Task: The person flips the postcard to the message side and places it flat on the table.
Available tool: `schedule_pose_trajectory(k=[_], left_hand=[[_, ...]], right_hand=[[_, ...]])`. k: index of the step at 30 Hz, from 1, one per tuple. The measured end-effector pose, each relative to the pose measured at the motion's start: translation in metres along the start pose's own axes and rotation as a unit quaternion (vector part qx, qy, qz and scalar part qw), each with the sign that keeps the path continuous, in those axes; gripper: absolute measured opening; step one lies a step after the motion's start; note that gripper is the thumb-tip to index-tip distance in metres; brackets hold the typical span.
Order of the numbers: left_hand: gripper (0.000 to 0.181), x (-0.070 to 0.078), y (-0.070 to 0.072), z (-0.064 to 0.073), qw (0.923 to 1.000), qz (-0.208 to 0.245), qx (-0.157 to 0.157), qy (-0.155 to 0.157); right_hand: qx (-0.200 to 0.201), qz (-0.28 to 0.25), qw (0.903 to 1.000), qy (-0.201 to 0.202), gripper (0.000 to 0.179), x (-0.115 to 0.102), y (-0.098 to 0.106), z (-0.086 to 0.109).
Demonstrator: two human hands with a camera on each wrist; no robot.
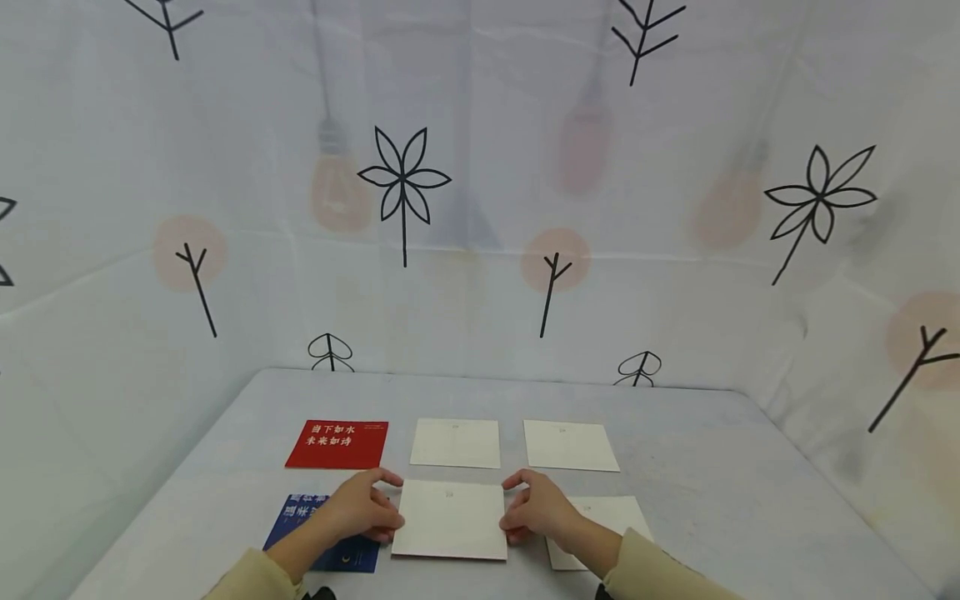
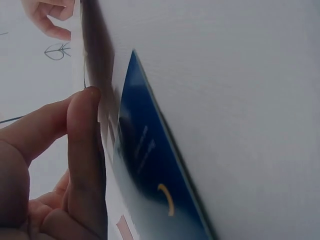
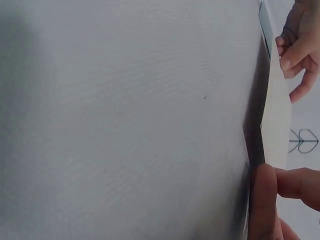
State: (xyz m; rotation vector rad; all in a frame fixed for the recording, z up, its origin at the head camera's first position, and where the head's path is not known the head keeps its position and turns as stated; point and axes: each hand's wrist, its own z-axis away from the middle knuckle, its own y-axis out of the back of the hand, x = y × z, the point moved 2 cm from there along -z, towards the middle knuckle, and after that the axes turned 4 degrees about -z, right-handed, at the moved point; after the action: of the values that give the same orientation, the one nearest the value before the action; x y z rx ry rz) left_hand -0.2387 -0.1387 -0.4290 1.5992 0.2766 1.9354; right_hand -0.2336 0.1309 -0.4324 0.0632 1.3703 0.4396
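In the head view a cream-white card (image 1: 450, 521) faces up at the front middle of the table. My left hand (image 1: 360, 508) holds its left edge, and my right hand (image 1: 542, 510) holds the right edge, both with bent fingers. From the wrist views the card (image 3: 275, 117) shows almost edge-on, with a dark shadow beneath it. Partly behind my left hand and forearm lies a blue card (image 1: 352, 557) with white lettering and a small yellow moon. Another white card (image 1: 615, 510) lies under my right forearm, which hides part of it.
A back row holds a red card (image 1: 337, 454) with white lettering at the left, a plain white card (image 1: 454, 450) in the middle and a second one (image 1: 572, 450) to the right. Behind the white table (image 1: 690, 467) hangs a patterned cloth (image 1: 465, 317).
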Motion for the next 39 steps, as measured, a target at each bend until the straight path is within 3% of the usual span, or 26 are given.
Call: schedule_pose_trajectory(k=[19, 29, 39], left_hand=[[0.049, 0.0059, -0.0043, 0.0005, 0.9980, -0.055, 0.004, 0.030], [0.049, 0.0083, -0.0041, 0.0021, 0.9976, -0.053, 0.000, 0.044], [0.049, 0.0045, -0.0066, -0.0007, 0.9972, -0.057, 0.008, 0.047]], right_hand=[[0.003, 0.023, 0.9997, -0.005, 0.041, -0.0015, -0.0027, 0.0038], [-0.001, 0.054, 0.9984, -0.013, 0.044, -0.0051, -0.0051, 0.0045], [-0.012, 0.047, 0.9988, -0.010, 0.048, -0.0074, -0.0038, 0.0060]])
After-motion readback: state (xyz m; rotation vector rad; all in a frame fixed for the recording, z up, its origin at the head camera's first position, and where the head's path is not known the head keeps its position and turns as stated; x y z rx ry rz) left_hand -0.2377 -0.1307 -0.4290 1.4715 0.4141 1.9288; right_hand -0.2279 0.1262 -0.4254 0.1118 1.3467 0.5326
